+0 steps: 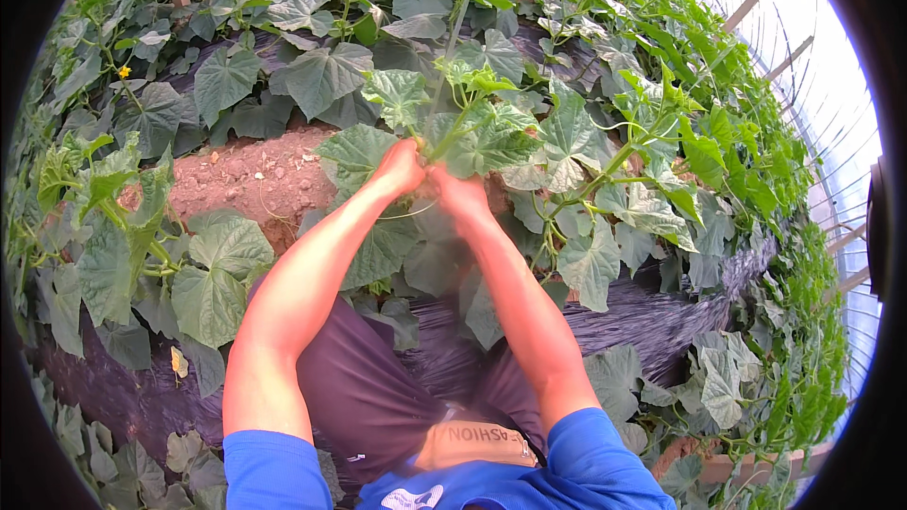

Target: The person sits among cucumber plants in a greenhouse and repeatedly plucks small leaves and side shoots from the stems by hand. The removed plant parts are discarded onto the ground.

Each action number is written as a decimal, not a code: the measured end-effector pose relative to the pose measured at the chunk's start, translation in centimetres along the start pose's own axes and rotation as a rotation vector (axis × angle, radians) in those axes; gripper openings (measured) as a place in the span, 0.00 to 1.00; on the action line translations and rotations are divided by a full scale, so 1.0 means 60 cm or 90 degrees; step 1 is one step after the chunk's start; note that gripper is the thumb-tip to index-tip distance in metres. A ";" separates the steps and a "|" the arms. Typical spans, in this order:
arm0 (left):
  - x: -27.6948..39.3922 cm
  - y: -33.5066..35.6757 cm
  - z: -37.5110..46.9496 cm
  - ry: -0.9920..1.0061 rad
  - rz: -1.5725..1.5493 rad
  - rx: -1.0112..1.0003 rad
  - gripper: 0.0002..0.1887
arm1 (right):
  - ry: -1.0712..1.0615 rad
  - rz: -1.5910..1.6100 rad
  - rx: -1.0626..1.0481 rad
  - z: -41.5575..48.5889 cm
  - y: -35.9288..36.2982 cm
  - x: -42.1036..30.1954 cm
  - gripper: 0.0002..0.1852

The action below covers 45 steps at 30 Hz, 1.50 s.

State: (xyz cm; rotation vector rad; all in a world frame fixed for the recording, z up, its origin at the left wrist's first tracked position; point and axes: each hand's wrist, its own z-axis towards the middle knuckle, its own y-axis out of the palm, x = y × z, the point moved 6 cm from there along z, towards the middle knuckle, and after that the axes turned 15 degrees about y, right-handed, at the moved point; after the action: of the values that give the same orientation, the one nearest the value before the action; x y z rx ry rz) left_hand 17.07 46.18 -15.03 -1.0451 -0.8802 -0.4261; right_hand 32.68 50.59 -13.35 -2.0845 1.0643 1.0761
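Observation:
Both my arms reach forward to one young cucumber vine (457, 129), and my hands meet at its stem. My left hand (402, 164) is closed at the stem's left side, beside a broad leaf (358, 154). Just right of it and almost touching, my right hand (457, 188) is curled round the stem from below, under another leaf (492, 145). A pale training string (460, 18) rises from near my hands past the vine's tip. Leaves and the backs of my hands hide most of the fingertips. A thin tendril (411, 212) curves below my wrists.
Bare reddish soil (248, 173) shows left of my hands. Another leafy vine (616, 156) leans close on the right, and one more (120, 219) stands left. Dark plastic mulch (638, 319) covers the ground. A film greenhouse wall (829, 85) with ribs curves along the right.

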 end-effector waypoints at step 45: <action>0.136 -0.114 -0.037 0.161 0.022 0.057 0.14 | -0.309 -0.224 -0.013 -0.072 -0.037 -0.116 0.12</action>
State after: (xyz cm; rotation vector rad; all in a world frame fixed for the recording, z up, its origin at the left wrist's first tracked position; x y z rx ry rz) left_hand 18.22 41.76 -5.15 -0.9006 -0.6483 -0.4750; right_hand 33.78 51.23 -4.96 -1.7971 0.4352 1.3126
